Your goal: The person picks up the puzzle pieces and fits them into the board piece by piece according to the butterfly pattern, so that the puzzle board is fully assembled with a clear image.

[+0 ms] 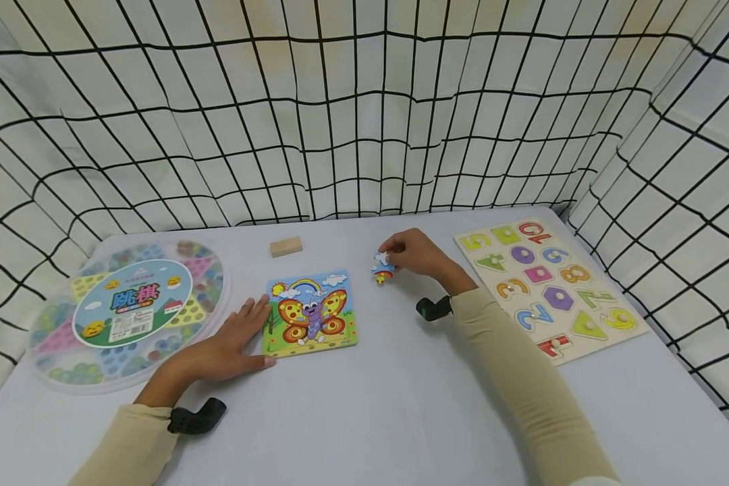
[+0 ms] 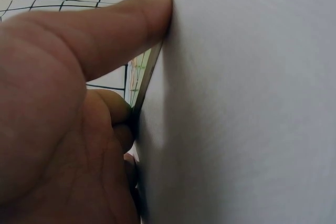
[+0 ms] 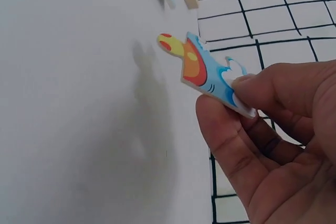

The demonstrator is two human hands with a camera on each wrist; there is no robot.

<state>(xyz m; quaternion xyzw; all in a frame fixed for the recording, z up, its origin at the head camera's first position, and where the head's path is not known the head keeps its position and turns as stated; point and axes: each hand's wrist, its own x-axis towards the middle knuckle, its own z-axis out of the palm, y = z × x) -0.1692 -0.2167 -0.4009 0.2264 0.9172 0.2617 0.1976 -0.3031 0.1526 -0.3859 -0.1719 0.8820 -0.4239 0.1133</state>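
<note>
My right hand (image 1: 418, 253) pinches a jigsaw puzzle piece (image 3: 202, 72) between thumb and fingers, above the table right of the butterfly puzzle. Blue, white, orange and yellow show on the piece, and its shadow falls on the tabletop in the right wrist view. The butterfly jigsaw puzzle (image 1: 312, 324) lies flat on the table, with a rainbow and sun at its top. My left hand (image 1: 227, 344) rests at the puzzle's left side with fingers extended. Its thumb (image 2: 126, 24) touches the lower edge in the left wrist view.
A round, clear-lidded Chinese checkers set (image 1: 133, 304) lies at left. Behind the puzzle is a small wooden block (image 1: 285, 247). A wooden number-and-shape peg board (image 1: 559, 270) lies at right, near my right forearm. Black netting (image 1: 355, 108) over white cloth borders the table's back and sides.
</note>
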